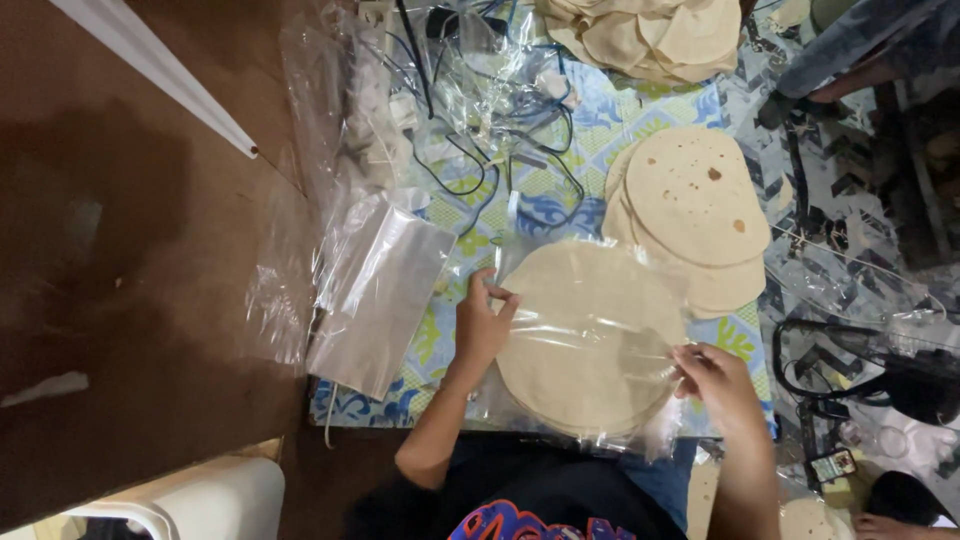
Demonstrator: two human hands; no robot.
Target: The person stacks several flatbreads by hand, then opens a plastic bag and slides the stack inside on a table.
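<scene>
Bag: the clear plastic bag (600, 330) at the centre holds a stack of round flatbreads (580, 340), lying flat; I cannot tell which way its mouth points.
Left hand: the left hand (482, 325) pinches the bag edge at 9 o'clock.
Right hand: the right hand (715, 380) grips the bag at 4 o'clock.
Other stack: loose flatbreads (695, 200) at 1 o'clock.
Spare bags: empty bags (375, 290) at 9 o'clock.
Hidden: tangled cables (480, 120) under plastic at 12 o'clock, hard to make out.

The bag (600, 330) is clear, shiny plastic. The flatbreads (695, 195) look dry and matt with brown spots. The mat (560, 190) is printed cloth.
</scene>
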